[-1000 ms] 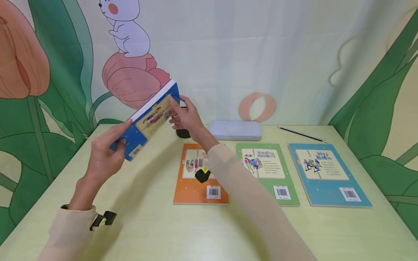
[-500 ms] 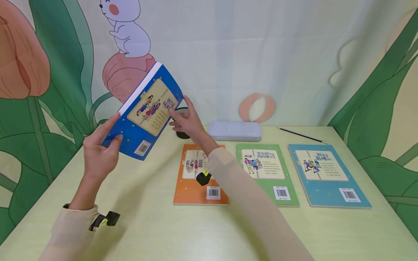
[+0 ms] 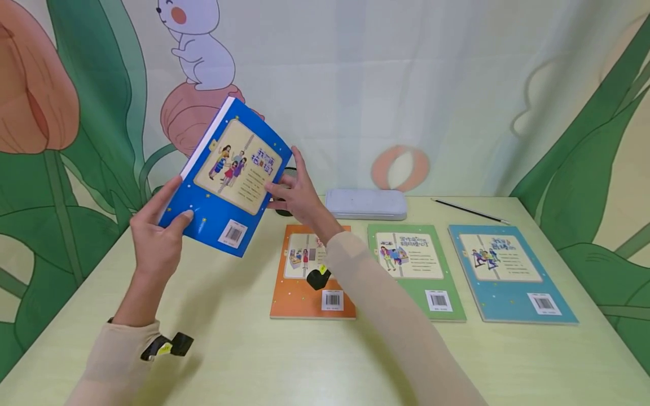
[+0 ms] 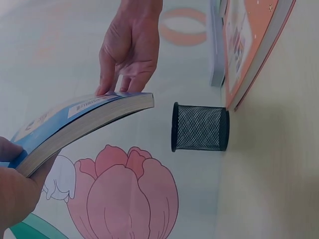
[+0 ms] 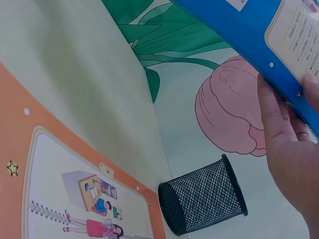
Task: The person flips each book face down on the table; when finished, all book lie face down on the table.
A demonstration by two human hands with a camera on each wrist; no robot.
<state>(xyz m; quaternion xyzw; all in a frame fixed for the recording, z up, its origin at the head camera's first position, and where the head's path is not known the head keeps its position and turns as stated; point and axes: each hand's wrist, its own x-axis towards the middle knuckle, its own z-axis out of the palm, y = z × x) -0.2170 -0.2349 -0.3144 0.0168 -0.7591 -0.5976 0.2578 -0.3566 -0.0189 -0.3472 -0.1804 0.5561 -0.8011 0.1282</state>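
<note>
A blue book [image 3: 223,208] is held up over the left part of the table, tilted, with its back cover, picture panel and barcode facing me. My left hand [image 3: 157,231] grips its lower left corner, thumb on the cover. At the right edge, my right hand [image 3: 299,194] pinches the book, thumb on the cover and fingers behind. In the left wrist view the book [image 4: 75,119] shows its page edges and bends slightly between both hands. The right wrist view shows the right hand [image 5: 291,144] with fingers under the blue cover.
On the table [image 3: 244,349] lie an orange book [image 3: 294,299], a green book [image 3: 411,293] and a teal book [image 3: 508,299] in a row. Behind them are a pale pencil case [image 3: 365,204] and a pencil [image 3: 469,211]. A black mesh pen holder [image 4: 200,127] stands behind the right hand.
The blue book has turned from a steep tilt so its back cover faces me more fully. Its upper end has swung left, and the right hand has shifted slightly along with it.
</note>
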